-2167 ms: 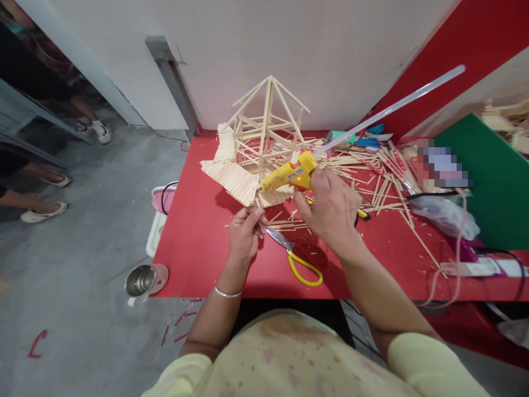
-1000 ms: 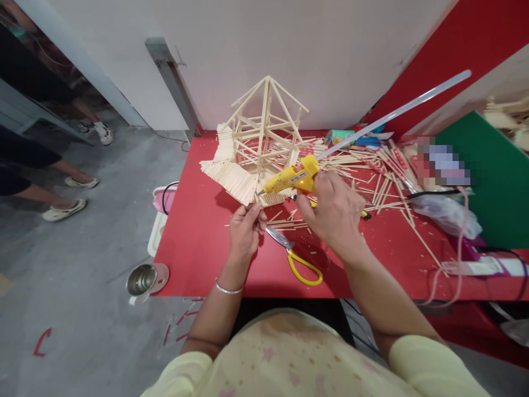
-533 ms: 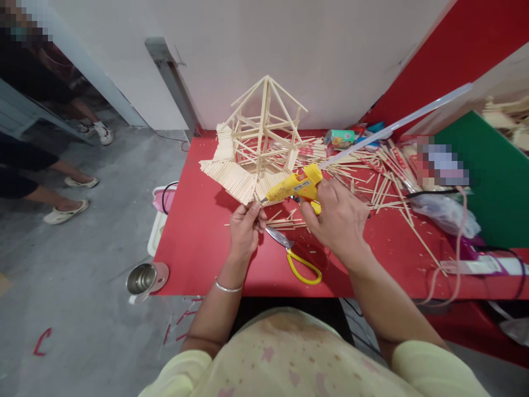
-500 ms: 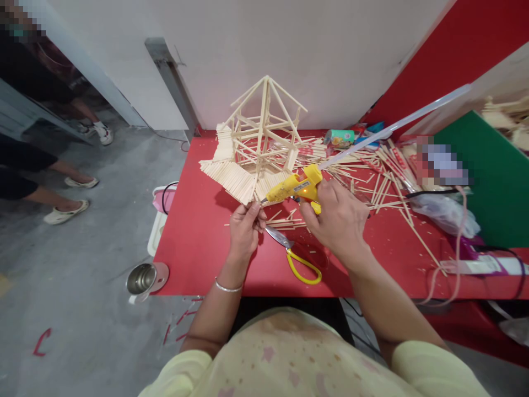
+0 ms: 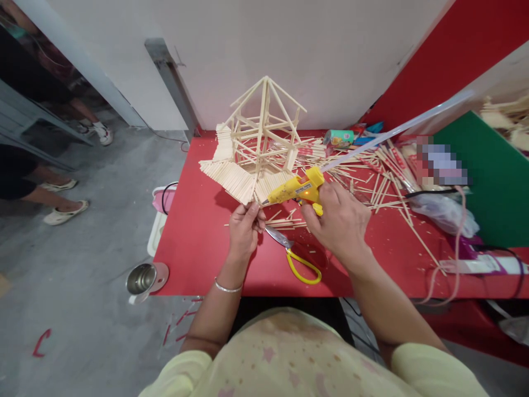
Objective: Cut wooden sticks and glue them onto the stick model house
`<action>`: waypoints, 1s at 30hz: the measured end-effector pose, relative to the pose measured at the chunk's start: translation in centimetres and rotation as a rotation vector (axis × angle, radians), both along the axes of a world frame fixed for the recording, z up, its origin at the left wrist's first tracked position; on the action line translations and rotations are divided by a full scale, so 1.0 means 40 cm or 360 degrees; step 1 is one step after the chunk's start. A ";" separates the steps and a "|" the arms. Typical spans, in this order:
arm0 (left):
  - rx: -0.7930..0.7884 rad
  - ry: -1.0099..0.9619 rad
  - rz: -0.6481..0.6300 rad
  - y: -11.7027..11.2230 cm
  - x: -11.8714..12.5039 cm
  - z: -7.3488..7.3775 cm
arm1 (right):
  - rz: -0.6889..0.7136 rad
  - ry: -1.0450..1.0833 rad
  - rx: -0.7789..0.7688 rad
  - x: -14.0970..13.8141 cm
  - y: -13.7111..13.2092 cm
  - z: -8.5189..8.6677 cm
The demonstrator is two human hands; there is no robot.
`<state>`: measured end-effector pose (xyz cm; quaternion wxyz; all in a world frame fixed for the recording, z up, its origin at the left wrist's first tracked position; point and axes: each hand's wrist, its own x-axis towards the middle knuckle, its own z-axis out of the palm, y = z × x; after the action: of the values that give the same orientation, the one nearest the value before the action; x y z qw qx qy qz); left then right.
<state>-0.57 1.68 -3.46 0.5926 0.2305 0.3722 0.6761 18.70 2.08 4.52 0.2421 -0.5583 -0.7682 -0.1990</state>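
Note:
A pavilion-like model of thin wooden sticks [image 5: 236,179] has an open frame on top and slatted panels around its lower part. At its front corner, my left hand [image 5: 244,226] is closed in a pinch; what its fingertips hold is too small to make out. My right hand [image 5: 343,220] is wrapped around the handle of a yellow hot glue gun [image 5: 293,187], whose orange light is lit. The gun's nozzle points left, close to my left fingertips and the model's corner. From its back, a long translucent glue stick [image 5: 397,129] sticks out. Yellow-handled scissors [image 5: 303,267] lie below.
Loose wooden sticks [image 5: 382,190] are strewn over the red table [image 5: 198,248]. A green can [image 5: 339,138], plastic bags [image 5: 448,212] and a green board [image 5: 483,182] are to the right. A metal mug [image 5: 146,280] stands at the left edge. Another person's feet [image 5: 68,212] show at far left.
The glue gun and my right hand have shifted slightly right and down. My left hand stays almost still at the model's corner. At far left, another person's legs have moved a little.

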 end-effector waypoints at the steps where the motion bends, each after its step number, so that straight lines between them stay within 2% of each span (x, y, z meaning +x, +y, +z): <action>1: 0.0006 -0.0003 0.0000 0.000 0.000 0.001 | 0.0001 0.0002 0.0008 -0.002 0.000 0.000; 17: 0.0020 0.0019 -0.0008 -0.004 0.000 0.005 | -0.0012 0.0058 -0.0006 -0.029 0.025 -0.002; 22: 0.0026 0.0034 -0.0013 -0.006 0.001 0.006 | -0.0016 0.0103 -0.0013 -0.029 0.030 -0.016; 27: 0.0016 0.0034 -0.0025 -0.005 -0.001 0.003 | -0.0196 0.0220 0.0036 0.025 0.005 -0.030; 30: 0.0025 0.0017 -0.0029 -0.005 -0.003 0.000 | -0.0402 0.0317 -0.0183 0.112 -0.049 -0.050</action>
<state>-0.69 1.46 -3.45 0.5948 0.2423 0.3679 0.6724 23.16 0.11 2.53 0.2576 -0.6804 -0.6742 -0.1272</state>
